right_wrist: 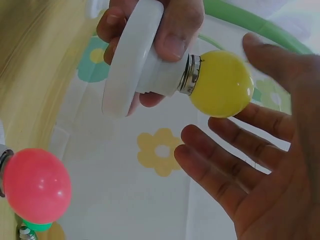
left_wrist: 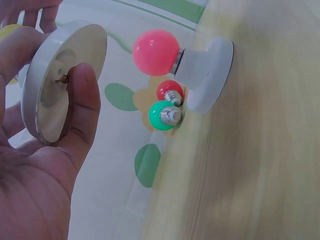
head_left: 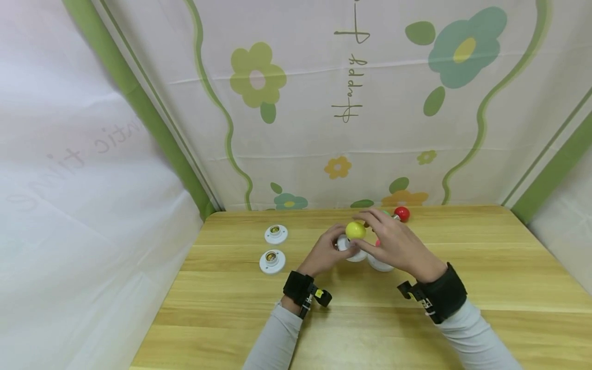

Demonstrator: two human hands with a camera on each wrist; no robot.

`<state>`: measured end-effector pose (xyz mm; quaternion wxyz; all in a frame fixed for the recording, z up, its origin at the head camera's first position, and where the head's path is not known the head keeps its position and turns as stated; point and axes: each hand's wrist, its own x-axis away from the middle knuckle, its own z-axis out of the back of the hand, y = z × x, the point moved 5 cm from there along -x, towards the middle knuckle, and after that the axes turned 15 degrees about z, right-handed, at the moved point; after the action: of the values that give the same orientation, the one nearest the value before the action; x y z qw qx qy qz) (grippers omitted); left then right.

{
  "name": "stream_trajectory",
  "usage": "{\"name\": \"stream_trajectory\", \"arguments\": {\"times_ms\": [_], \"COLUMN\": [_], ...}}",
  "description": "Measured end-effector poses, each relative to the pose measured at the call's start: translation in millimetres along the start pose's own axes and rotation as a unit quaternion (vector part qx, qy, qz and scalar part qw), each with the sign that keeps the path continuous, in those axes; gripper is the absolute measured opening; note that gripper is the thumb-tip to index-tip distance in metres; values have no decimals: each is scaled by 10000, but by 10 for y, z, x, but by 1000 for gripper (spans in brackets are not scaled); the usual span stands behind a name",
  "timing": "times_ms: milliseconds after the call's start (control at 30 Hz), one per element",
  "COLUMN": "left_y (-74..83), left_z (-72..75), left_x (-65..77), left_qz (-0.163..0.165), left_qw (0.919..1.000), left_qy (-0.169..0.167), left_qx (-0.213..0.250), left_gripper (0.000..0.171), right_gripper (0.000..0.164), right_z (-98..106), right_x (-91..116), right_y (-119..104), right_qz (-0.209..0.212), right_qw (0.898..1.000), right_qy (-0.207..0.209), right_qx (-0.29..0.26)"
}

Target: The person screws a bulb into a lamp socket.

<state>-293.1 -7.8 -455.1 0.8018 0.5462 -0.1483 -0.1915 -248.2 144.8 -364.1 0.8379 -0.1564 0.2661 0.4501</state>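
Observation:
My left hand grips a white round lamp socket, its thumb and fingers around the base. In the left wrist view the socket's hollow underside faces the camera. A yellow bulb sits in the socket's mouth, part of its metal screw cap showing. Around the bulb my right hand spreads its fingers loosely; in the right wrist view the thumb stands apart from it, and a finger lies close to its lower side. Whether that finger touches is unclear.
A pink-red bulb stands in another white socket on the table. Loose red and green bulbs lie behind it. Two sockets without bulbs, one farther back and one nearer, sit left. A printed curtain hangs behind the table.

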Motion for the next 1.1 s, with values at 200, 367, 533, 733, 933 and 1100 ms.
{"name": "stream_trajectory", "arguments": {"times_ms": [200, 367, 533, 733, 933, 1100], "left_y": [7, 10, 17, 13, -9, 1], "left_z": [18, 15, 15, 11, 10, 9], "left_x": [11, 12, 14, 13, 1, 7], "left_qz": [-43, -49, -25, 1, 18, -63], "left_qw": [10000, 10000, 10000, 10000, 10000, 10000], "left_qy": [31, -10, -18, -5, 19, 40], "left_qx": [-55, -22, 32, 69, 85, 27], "left_gripper": [40, 41, 42, 42, 41, 40], "right_gripper": [56, 57, 49, 46, 47, 47], "right_z": [41, 45, 38, 43, 45, 36], "right_x": [13, 13, 16, 15, 7, -3], "right_y": [-3, -12, -5, 4, -7, -11], "right_qz": [161, 559, 672, 578, 540, 470], "right_qw": [9993, 9973, 9968, 9979, 9983, 9986], "right_qy": [-21, -79, -48, 36, 85, 30], "right_qx": [-327, -474, -424, -306, -179, -239]}}
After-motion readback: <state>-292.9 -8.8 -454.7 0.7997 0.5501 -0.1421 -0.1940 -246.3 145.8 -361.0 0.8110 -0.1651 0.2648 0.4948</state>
